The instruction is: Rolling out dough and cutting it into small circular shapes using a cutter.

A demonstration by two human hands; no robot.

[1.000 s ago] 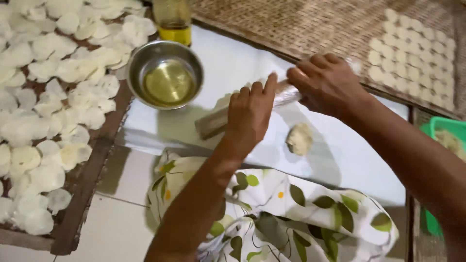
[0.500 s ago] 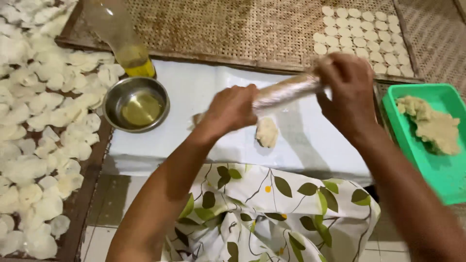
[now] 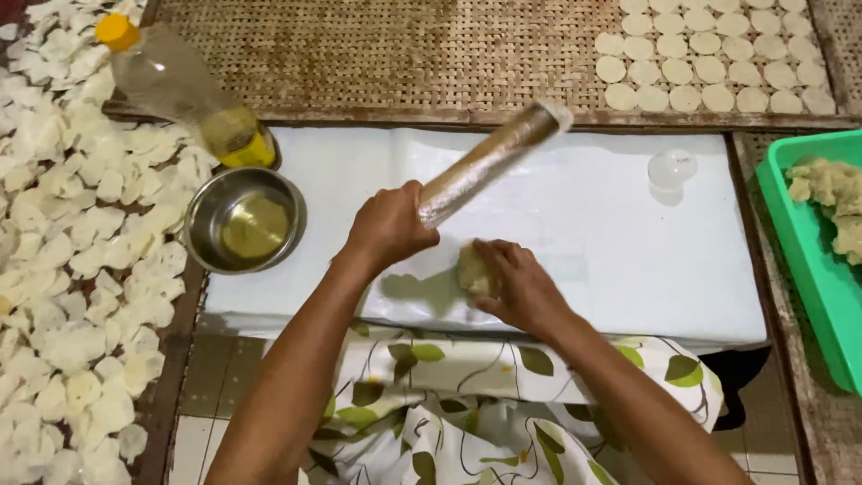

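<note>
Left hand (image 3: 388, 226) clenched on lower end of roller (image 3: 489, 163), raised at a slant above white board (image 3: 584, 242). Right hand (image 3: 519, 287), fingers curled on dough lump (image 3: 472, 269) at board's near edge. Steel bowl (image 3: 244, 220) w/ oil & bottle (image 3: 180, 94) just left of board

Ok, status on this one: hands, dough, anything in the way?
Left hand grips rolling pin, lifted. Right hand on dough lump. White board around it bare.
</note>
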